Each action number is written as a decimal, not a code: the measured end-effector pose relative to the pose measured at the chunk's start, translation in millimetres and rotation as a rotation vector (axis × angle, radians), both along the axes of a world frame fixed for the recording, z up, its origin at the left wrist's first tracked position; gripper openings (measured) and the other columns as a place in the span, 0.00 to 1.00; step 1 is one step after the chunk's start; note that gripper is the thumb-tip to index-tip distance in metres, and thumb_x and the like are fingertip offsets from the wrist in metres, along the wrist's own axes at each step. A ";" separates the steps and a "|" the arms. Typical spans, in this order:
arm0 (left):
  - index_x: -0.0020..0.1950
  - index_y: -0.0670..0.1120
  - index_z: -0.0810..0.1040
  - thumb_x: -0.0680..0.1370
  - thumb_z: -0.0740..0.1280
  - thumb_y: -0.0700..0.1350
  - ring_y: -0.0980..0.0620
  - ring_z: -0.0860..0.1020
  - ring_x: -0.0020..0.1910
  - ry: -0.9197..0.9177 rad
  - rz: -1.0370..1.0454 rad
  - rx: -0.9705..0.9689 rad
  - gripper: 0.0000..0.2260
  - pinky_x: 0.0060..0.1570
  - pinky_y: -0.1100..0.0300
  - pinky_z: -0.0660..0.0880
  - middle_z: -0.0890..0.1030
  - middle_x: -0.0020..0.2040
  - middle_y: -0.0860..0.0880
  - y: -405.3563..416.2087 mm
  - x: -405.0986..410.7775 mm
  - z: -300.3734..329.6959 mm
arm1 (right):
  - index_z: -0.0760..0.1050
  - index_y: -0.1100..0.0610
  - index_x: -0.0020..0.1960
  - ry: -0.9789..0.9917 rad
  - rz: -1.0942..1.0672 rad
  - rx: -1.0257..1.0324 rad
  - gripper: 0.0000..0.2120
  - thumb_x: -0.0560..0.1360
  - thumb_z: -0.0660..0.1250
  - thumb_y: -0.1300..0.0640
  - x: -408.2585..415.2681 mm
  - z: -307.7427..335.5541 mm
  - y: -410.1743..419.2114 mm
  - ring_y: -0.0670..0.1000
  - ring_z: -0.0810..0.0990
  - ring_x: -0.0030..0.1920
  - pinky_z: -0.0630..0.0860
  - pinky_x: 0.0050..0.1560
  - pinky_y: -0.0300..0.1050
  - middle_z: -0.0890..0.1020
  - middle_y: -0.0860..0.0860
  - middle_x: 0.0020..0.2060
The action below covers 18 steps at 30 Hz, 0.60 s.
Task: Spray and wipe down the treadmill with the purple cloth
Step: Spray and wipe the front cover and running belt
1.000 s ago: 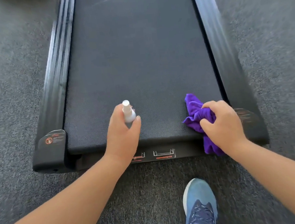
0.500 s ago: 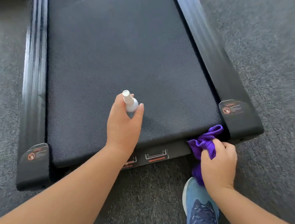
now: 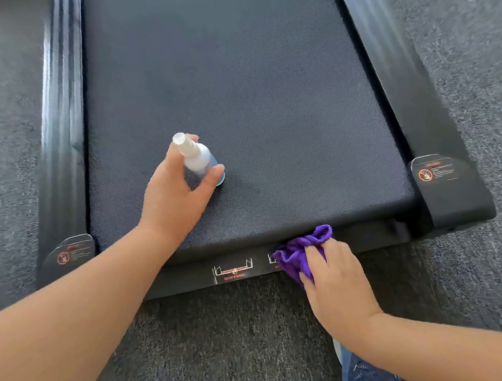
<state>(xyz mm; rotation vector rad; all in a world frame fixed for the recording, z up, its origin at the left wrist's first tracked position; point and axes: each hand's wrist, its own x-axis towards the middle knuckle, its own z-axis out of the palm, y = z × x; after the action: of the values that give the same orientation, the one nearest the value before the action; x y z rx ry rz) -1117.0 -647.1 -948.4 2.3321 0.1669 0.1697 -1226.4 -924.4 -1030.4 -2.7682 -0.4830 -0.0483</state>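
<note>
At the treadmill's (image 3: 234, 85) near end, the right hand (image 3: 337, 286) is bunching the cloth (image 3: 298, 254) in curled fingers and rubbing the rear panel, having slid leftward from the right corner a moment ago, so wiping is progressing along that edge. Farther on, the left hand (image 3: 177, 193) is gripping the bottle (image 3: 195, 155), resting on the belt.
</note>
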 end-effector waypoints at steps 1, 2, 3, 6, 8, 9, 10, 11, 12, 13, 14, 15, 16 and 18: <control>0.69 0.59 0.66 0.76 0.67 0.65 0.54 0.78 0.50 -0.001 -0.030 0.032 0.25 0.55 0.53 0.75 0.78 0.55 0.60 3.2 1.6 -2.6 | 0.80 0.63 0.60 -0.021 0.047 -0.019 0.22 0.68 0.80 0.60 -0.6 -0.1 2.9 0.61 0.77 0.45 0.80 0.44 0.58 0.77 0.59 0.50; 0.70 0.58 0.65 0.75 0.66 0.66 0.55 0.77 0.46 -0.005 -0.051 0.054 0.27 0.53 0.53 0.75 0.79 0.58 0.59 5.9 3.9 -5.2 | 0.80 0.63 0.61 -0.049 0.130 -0.029 0.23 0.68 0.78 0.60 -1.6 -0.6 9.8 0.61 0.77 0.45 0.79 0.44 0.59 0.77 0.59 0.51; 0.71 0.55 0.65 0.74 0.66 0.66 0.57 0.76 0.43 -0.012 -0.065 0.066 0.29 0.52 0.54 0.75 0.80 0.60 0.58 8.2 6.6 -7.0 | 0.79 0.63 0.63 -0.070 0.245 -0.027 0.22 0.70 0.76 0.61 -1.7 -0.7 20.7 0.61 0.77 0.46 0.79 0.45 0.59 0.77 0.59 0.52; 0.73 0.47 0.67 0.75 0.66 0.64 0.53 0.80 0.52 -0.070 -0.107 0.099 0.32 0.56 0.57 0.74 0.81 0.63 0.54 11.8 15.1 -13.2 | 0.77 0.62 0.65 -0.092 0.577 -0.042 0.18 0.76 0.65 0.60 5.8 1.0 67.2 0.61 0.77 0.48 0.78 0.49 0.57 0.79 0.58 0.54; 0.73 0.45 0.68 0.76 0.67 0.63 0.49 0.80 0.56 -0.095 -0.103 0.105 0.32 0.57 0.57 0.74 0.82 0.61 0.51 15.8 19.1 -18.8 | 0.78 0.60 0.62 -0.113 0.676 -0.059 0.15 0.79 0.60 0.60 9.6 2.8 97.8 0.60 0.77 0.48 0.77 0.48 0.55 0.79 0.57 0.52; 0.72 0.44 0.69 0.76 0.67 0.62 0.48 0.80 0.55 -0.091 -0.088 0.093 0.32 0.57 0.56 0.75 0.82 0.60 0.50 18.1 20.5 -21.2 | 0.78 0.59 0.61 -0.116 0.699 -0.060 0.14 0.80 0.59 0.60 10.4 4.3 111.7 0.59 0.76 0.47 0.77 0.48 0.54 0.78 0.56 0.51; 0.71 0.43 0.70 0.76 0.67 0.61 0.48 0.80 0.55 -0.089 -0.077 0.078 0.30 0.57 0.55 0.75 0.82 0.59 0.49 20.6 21.9 -23.8 | 0.77 0.59 0.61 -0.123 0.721 -0.054 0.13 0.81 0.57 0.59 10.5 4.9 124.5 0.58 0.75 0.47 0.76 0.48 0.53 0.78 0.56 0.52; 0.69 0.42 0.73 0.77 0.66 0.60 0.49 0.79 0.55 -0.096 -0.084 0.070 0.28 0.58 0.56 0.75 0.82 0.58 0.48 23.1 22.6 -26.9 | 0.77 0.58 0.61 -0.115 0.745 -0.040 0.13 0.82 0.56 0.59 10.5 5.9 136.8 0.58 0.75 0.47 0.75 0.48 0.53 0.78 0.56 0.52; 0.66 0.41 0.76 0.77 0.65 0.58 0.49 0.78 0.56 -0.111 -0.108 0.081 0.26 0.61 0.59 0.73 0.82 0.58 0.47 25.3 23.1 -30.5 | 0.77 0.58 0.62 -0.117 0.773 -0.031 0.14 0.83 0.54 0.59 9.6 7.5 150.1 0.58 0.75 0.48 0.75 0.49 0.52 0.78 0.56 0.54; 0.64 0.41 0.78 0.77 0.65 0.57 0.50 0.78 0.59 -0.128 -0.136 0.105 0.24 0.64 0.64 0.70 0.82 0.59 0.47 27.1 22.8 -33.8 | 0.76 0.57 0.61 -0.100 0.796 -0.031 0.14 0.84 0.53 0.59 8.7 9.5 164.3 0.58 0.75 0.49 0.74 0.49 0.52 0.78 0.56 0.55; 0.64 0.41 0.79 0.76 0.66 0.57 0.50 0.77 0.63 -0.139 -0.163 0.129 0.24 0.66 0.65 0.68 0.81 0.61 0.47 27.9 23.2 -36.9 | 0.76 0.57 0.60 -0.095 0.814 -0.020 0.14 0.84 0.53 0.59 7.9 9.0 177.5 0.57 0.75 0.49 0.74 0.48 0.51 0.78 0.55 0.55; 0.64 0.41 0.79 0.76 0.66 0.57 0.49 0.77 0.66 -0.146 -0.187 0.137 0.24 0.68 0.63 0.67 0.81 0.62 0.47 28.2 24.5 -39.0 | 0.76 0.57 0.57 -0.092 0.825 -0.014 0.13 0.84 0.53 0.59 6.5 9.3 189.6 0.57 0.76 0.49 0.73 0.47 0.50 0.78 0.55 0.53; 0.63 0.40 0.79 0.76 0.67 0.56 0.48 0.77 0.67 -0.160 -0.203 0.136 0.24 0.69 0.61 0.68 0.81 0.62 0.46 27.8 25.8 -40.0 | 0.76 0.57 0.56 -0.105 0.833 -0.011 0.13 0.83 0.53 0.59 4.6 7.5 200.1 0.56 0.76 0.48 0.73 0.47 0.50 0.78 0.54 0.51; 0.61 0.38 0.80 0.76 0.68 0.54 0.48 0.77 0.66 -0.215 -0.214 0.129 0.22 0.71 0.64 0.66 0.82 0.60 0.45 27.6 27.6 -39.0 | 0.78 0.56 0.55 -0.108 0.866 -0.030 0.14 0.82 0.53 0.60 3.0 5.5 214.2 0.57 0.77 0.49 0.75 0.49 0.52 0.79 0.54 0.50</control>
<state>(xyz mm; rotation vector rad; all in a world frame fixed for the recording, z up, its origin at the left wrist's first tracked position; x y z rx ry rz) -1089.5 -619.5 -987.4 2.4201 -0.2050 0.3304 -1223.5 -710.2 -1025.0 -2.3510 -1.6532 0.0155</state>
